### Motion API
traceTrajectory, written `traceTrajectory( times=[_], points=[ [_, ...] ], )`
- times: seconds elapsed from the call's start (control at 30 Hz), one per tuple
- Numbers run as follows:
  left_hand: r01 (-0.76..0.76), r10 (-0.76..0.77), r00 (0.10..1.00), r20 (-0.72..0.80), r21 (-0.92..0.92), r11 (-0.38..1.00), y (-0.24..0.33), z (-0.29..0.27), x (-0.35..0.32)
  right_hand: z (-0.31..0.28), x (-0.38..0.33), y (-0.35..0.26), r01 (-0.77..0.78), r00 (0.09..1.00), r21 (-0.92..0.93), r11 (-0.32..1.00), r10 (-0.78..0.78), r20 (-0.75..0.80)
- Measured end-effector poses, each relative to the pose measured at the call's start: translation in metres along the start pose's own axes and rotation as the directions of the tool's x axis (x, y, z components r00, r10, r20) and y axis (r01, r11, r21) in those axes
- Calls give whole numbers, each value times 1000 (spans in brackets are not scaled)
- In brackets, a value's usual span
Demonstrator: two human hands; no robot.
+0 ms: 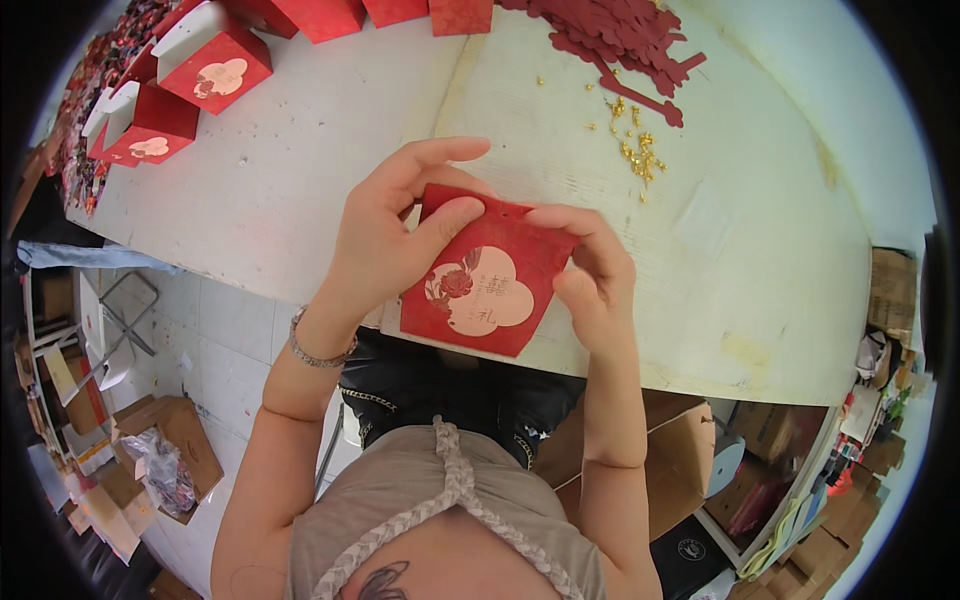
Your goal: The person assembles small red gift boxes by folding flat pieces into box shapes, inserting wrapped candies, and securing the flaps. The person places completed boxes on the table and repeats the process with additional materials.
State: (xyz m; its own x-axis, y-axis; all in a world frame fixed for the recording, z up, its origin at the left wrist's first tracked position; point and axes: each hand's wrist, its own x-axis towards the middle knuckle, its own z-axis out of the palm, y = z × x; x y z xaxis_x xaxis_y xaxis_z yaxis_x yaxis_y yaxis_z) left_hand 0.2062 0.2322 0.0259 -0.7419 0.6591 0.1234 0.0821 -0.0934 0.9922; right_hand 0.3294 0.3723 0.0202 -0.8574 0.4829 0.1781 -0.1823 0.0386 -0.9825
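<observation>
A red paper gift box (420, 305) with a pink flower-shaped panel and a rose print stands between my hands at the table's near edge. My left hand (385, 225) grips its upper left edge, thumb on the front face and index finger stretched out above. At the upper right corner, my right hand (603, 275) holds the box with bent fingers along the top edge and the thumb by the side. A small hole shows near the middle of the top edge. The box's far side is hidden.
Red boxes (225, 75) with white insides stand at the back left. Gold paper fasteners (640, 155) lie scattered at the right, below a pile of dark red strap-like cutouts (630, 45). An open cardboard box (680, 450) sits under the white table (750, 290).
</observation>
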Motion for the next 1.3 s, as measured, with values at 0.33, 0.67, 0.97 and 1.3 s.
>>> traceTrajectory(
  times=[0.33, 0.67, 0.97, 1.3],
  points=[
    [-408, 442, 894, 76, 544, 733, 17, 39, -2, 13, 11, 17, 381, 719, -877, 292, -690, 83],
    [65, -54, 983, -177, 60, 996, -4, 32, 19, -94, 122, 11, 74, 966, -803, 591, -243, -90],
    [-194, 193, 981, 27, 155, 969, 0, 9, 7, -203, 174, 50, -139, 985, -916, 376, 149, -88],
    [-196, 195, 981, 22, 153, 969, -5, 13, 9, -9, 30, -37, 386, 912, -606, 696, -388, 136]
  ],
)
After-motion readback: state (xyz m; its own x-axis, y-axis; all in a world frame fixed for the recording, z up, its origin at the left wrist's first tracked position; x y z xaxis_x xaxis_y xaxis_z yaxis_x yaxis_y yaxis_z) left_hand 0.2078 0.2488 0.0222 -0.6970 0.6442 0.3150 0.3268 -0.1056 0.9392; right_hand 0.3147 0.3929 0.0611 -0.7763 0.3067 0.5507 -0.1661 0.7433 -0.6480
